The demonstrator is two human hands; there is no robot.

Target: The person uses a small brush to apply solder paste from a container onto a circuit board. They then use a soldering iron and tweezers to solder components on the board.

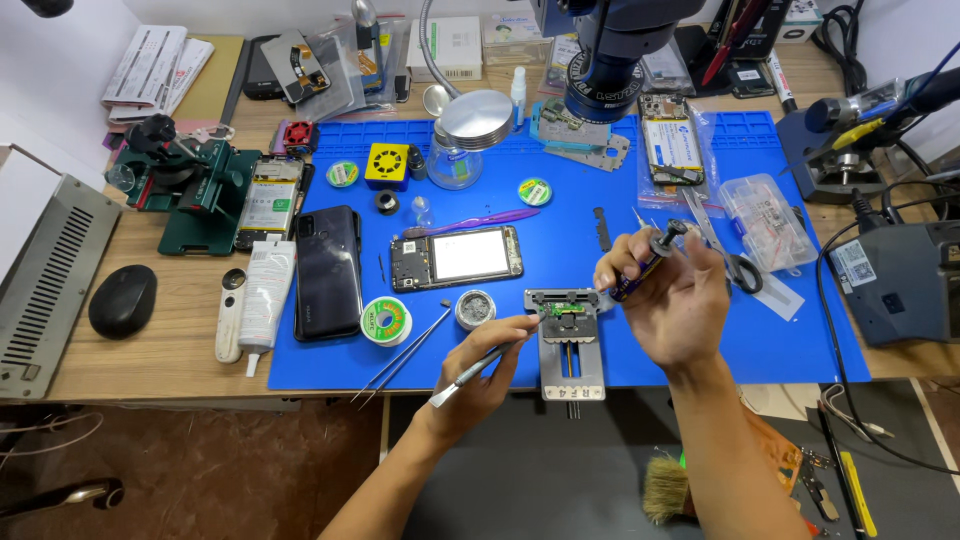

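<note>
Pinching tweezers (pixel 478 368) in the left hand (pixel 487 372), right hand (pixel 672 292) grips a screwdriver (pixel 645 262) near white-labelled packets (pixel 673 146).

We see steel tweezers (pixel 478 368) slanting up from lower left, their tip reaching a small green circuit board (pixel 562 310) clamped in a grey metal board holder (pixel 568 345) at the blue mat's near edge. A dark-handled precision screwdriver (pixel 645 266) with a round silver cap tilts down-left toward that board.
</note>
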